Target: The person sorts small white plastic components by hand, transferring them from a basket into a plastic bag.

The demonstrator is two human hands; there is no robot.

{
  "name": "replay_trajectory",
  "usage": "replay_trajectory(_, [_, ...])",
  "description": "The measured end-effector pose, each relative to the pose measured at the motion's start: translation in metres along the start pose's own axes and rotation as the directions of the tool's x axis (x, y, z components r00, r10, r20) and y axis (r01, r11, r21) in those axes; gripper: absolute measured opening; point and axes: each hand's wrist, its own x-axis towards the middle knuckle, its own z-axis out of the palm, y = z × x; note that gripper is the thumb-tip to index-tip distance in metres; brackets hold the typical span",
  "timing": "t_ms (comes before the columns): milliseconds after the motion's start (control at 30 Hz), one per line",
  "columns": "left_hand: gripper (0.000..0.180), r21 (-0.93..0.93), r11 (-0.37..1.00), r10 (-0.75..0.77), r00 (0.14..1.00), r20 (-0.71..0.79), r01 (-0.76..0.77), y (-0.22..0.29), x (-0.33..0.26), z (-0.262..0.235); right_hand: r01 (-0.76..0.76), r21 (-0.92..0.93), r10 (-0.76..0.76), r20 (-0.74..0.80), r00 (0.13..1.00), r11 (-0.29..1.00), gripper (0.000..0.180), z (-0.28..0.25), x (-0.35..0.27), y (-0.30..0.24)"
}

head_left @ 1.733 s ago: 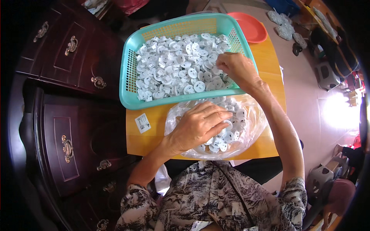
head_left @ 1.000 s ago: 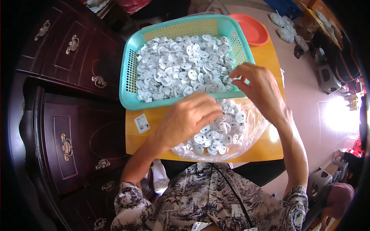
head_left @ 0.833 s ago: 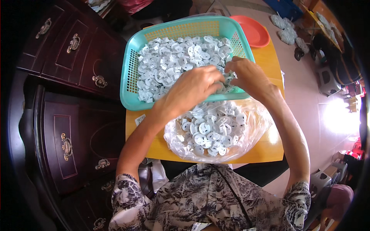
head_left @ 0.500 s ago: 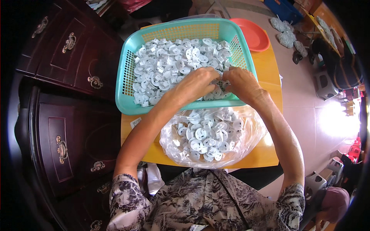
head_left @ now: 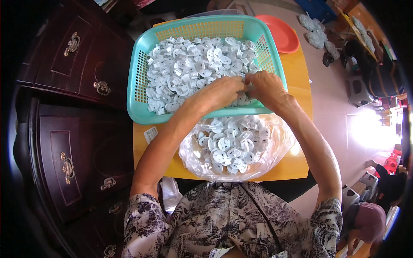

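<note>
My left hand [head_left: 222, 92] and my right hand [head_left: 267, 89] meet over the right front part of a turquoise plastic basket [head_left: 137, 101]. Their fingers are bent and pressed together at the tips; whatever sits between them is hidden. Heaped in the basket are many small white plastic parts [head_left: 189, 64], round discs with blocky backs. Right in front of the basket, beneath my forearms, an open clear plastic bag [head_left: 278, 148] holds more white disc parts [head_left: 230, 144], some showing dark slots.
Both containers stand on a yellow wooden table [head_left: 303, 94]. An orange-red plate [head_left: 282, 34] lies behind the basket's right corner, and a small white label [head_left: 150, 134] at the left. Dark wooden drawers [head_left: 64, 155] line the left side. Filled clear bags [head_left: 316, 36] rest on the floor at the right.
The view has shifted slightly, so basket and bag sit a little higher. My hands stay together over the basket's right front, the fingertips now closer to each other.
</note>
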Motion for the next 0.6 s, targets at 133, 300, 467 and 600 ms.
replay_trajectory(133, [0.023, -0.021, 1.000, 0.018, 0.999, -0.041, -0.019, 0.000, 0.000, 0.001, 0.038, -0.052, -0.039, -0.016, 0.999, 0.998, 0.020, 0.005, 0.007, 0.001])
replay_trajectory(300, [0.022, 0.032, 0.999, -0.020, 0.997, -0.080, 0.023, -0.004, -0.004, 0.005, 0.029, -0.042, -0.028, 0.008, 1.000, 0.999, 0.019, -0.011, 0.003, -0.005])
replay_trajectory(467, [0.023, 0.069, 0.997, -0.011, 0.991, -0.133, 0.020, 0.006, -0.004, 0.005, 0.024, 0.011, -0.024, -0.064, 0.998, 1.000, 0.020, -0.025, -0.009, -0.001])
replay_trajectory(600, [0.028, 0.040, 0.999, 0.000, 0.995, -0.103, 0.005, 0.003, -0.005, 0.007, -0.085, 0.392, 0.114, -0.052, 0.992, 0.916, 0.020, -0.048, -0.019, -0.007])
